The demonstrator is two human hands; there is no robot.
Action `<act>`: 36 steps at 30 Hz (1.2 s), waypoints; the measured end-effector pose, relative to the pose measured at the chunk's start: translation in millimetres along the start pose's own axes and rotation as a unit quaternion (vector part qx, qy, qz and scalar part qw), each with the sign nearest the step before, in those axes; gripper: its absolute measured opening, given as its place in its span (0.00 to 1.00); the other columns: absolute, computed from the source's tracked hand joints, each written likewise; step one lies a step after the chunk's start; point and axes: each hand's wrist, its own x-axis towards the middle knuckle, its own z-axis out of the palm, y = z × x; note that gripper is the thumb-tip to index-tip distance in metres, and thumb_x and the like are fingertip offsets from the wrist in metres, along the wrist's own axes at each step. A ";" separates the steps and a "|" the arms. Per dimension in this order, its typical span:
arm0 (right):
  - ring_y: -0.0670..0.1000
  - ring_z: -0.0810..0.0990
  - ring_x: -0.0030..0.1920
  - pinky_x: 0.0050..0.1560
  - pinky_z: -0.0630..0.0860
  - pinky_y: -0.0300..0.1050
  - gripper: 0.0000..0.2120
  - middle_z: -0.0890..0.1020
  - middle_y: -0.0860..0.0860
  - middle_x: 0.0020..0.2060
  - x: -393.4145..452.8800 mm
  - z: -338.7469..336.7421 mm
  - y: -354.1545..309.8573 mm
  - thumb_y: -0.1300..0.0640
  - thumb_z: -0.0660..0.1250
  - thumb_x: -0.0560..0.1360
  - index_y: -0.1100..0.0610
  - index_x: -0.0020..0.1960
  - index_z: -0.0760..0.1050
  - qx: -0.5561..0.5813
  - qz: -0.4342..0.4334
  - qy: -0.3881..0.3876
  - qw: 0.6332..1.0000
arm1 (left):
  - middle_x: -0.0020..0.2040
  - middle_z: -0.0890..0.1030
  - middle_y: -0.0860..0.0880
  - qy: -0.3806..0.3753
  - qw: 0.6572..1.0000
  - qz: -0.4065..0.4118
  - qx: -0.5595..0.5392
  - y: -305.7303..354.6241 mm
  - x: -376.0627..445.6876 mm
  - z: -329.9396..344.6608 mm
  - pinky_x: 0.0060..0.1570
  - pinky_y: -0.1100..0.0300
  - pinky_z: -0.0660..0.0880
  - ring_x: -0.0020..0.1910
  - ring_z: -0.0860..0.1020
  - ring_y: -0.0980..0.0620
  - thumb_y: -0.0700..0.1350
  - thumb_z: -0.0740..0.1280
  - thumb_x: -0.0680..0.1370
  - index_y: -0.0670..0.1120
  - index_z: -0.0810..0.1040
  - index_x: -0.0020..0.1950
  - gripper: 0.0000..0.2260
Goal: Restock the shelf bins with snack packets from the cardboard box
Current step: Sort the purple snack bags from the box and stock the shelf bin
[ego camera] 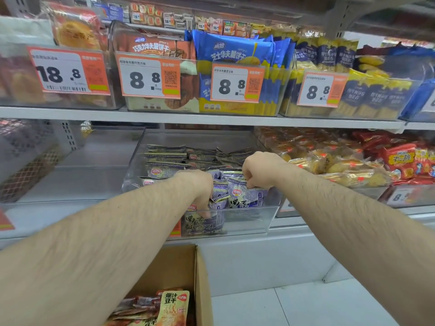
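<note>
Both hands reach into the clear bin (pixel 247 220), the left hand (pixel 200 187) and the right hand (pixel 259 170) each grasping purple snack packets (pixel 244 196).

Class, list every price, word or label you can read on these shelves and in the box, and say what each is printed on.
"18.8": leftmost price tag, upper shelf.
"8.8": price tag on the brown biscuit bin.
"8.8": price tag on the blue packet bin.
"8.8": price tag on the navy packet bin.
"爆汁豆干": packet in the cardboard box.
Small print, QR codes and top-shelf tags: too blurred.
</note>
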 end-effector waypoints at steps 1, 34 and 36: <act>0.53 0.78 0.43 0.41 0.72 0.44 0.07 0.78 0.48 0.40 -1.6 0.1 -1.8 0.52 0.72 0.73 0.50 0.39 0.76 0.007 0.008 0.004 1.000 | 0.56 0.80 0.51 0.013 1.000 -0.011 -0.010 0.6 0.6 2.3 0.52 0.51 0.78 0.56 0.78 0.45 0.65 0.75 0.68 0.48 0.78 0.65 0.32; 0.53 0.79 0.42 0.38 0.70 0.44 0.21 0.79 0.51 0.38 -107.9 191.5 -456.6 0.45 0.79 0.65 0.55 0.41 0.70 0.476 0.077 -0.371 0.794 | 0.44 0.83 0.54 0.193 0.655 -0.347 -0.643 -117.5 -248.5 350.0 0.39 0.62 0.77 0.42 0.81 0.55 0.46 0.71 0.76 0.54 0.82 0.47 0.03; 0.52 0.77 0.38 0.38 0.70 0.44 0.26 0.79 0.51 0.37 -107.8 199.8 -476.4 0.39 0.78 0.60 0.57 0.45 0.76 0.555 0.186 -0.369 0.722 | 0.45 0.83 0.53 0.206 0.633 -0.355 -0.657 -120.8 -252.5 353.4 0.36 0.64 0.74 0.42 0.81 0.55 0.45 0.71 0.76 0.52 0.82 0.50 0.04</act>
